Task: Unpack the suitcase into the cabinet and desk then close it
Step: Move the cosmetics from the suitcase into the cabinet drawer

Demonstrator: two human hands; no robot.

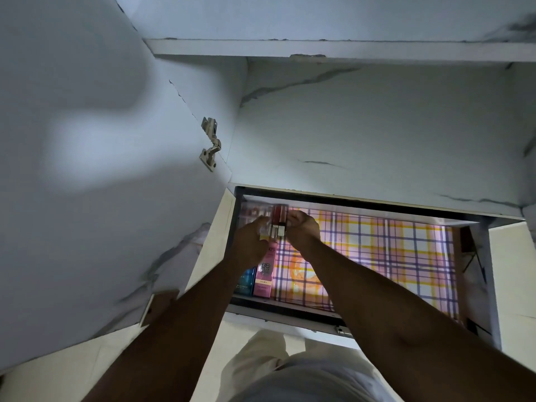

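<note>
I look down into an open drawer lined with plaid paper in orange, purple and pink, set in a white marble-patterned cabinet. Both my hands meet at the drawer's far left corner around a small cluster of lipstick tubes with red tops and pale bases. My left hand curls its fingers against the left side of the tubes, and my right hand pinches them from the right. The hands are blurred, so I cannot tell the exact finger placement. Just nearer me, along the left wall, lie a pink BB cream box and a blue box side by side. The cabinet door stands open at left on its metal hinge.
</note>
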